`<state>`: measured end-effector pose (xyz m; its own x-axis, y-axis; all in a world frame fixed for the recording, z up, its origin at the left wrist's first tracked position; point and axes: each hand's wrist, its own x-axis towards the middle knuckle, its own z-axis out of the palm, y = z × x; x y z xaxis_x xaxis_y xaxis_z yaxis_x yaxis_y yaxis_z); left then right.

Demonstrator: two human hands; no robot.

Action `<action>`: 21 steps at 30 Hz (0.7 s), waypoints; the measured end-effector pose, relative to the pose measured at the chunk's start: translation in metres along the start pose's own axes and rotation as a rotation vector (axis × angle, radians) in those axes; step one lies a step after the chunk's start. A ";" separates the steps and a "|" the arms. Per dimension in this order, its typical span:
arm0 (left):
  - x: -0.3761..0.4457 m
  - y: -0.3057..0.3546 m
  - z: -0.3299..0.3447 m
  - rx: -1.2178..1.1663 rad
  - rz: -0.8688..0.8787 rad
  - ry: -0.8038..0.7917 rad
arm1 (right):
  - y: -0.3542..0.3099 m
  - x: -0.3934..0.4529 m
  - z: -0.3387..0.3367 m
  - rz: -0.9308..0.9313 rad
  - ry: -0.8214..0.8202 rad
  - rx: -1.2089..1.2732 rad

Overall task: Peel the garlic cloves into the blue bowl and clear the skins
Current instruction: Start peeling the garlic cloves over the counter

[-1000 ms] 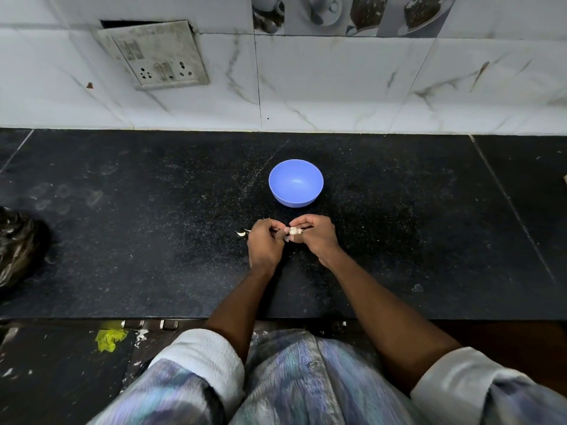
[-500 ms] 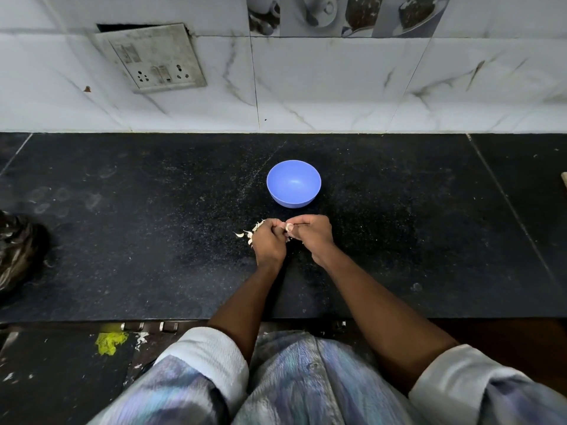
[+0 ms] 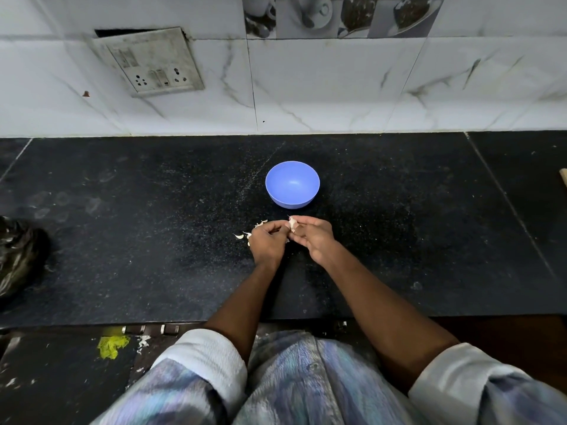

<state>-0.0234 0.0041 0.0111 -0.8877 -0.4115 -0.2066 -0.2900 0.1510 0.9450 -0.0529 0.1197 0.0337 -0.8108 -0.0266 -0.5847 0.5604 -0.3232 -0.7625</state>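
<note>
Both hands meet over the black speckled stone countertop [image 3: 153,246], just in front of the small round blue plastic bowl [image 3: 292,184], which looks empty. Right hand [image 3: 313,237] pinches a small whitish garlic clove [image 3: 292,223] at its fingertips; left hand [image 3: 266,242] has fingers curled right beside it, though whether they touch the clove cannot be told. Pale papery garlic skins [image 3: 245,234] lie scattered on the counter just left of the left hand.
</note>
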 end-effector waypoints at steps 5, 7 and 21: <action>0.000 0.008 -0.002 0.002 0.053 -0.075 | -0.002 0.000 -0.003 -0.056 -0.028 -0.138; 0.000 0.007 -0.003 0.043 0.086 -0.078 | -0.003 -0.001 -0.004 -0.065 -0.026 -0.199; 0.004 -0.003 -0.010 0.152 0.205 -0.121 | -0.002 0.000 -0.010 -0.112 -0.072 -0.313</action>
<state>-0.0228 -0.0075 0.0102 -0.9669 -0.2496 -0.0529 -0.1427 0.3570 0.9231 -0.0523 0.1298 0.0330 -0.8739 -0.0776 -0.4799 0.4827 -0.0220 -0.8755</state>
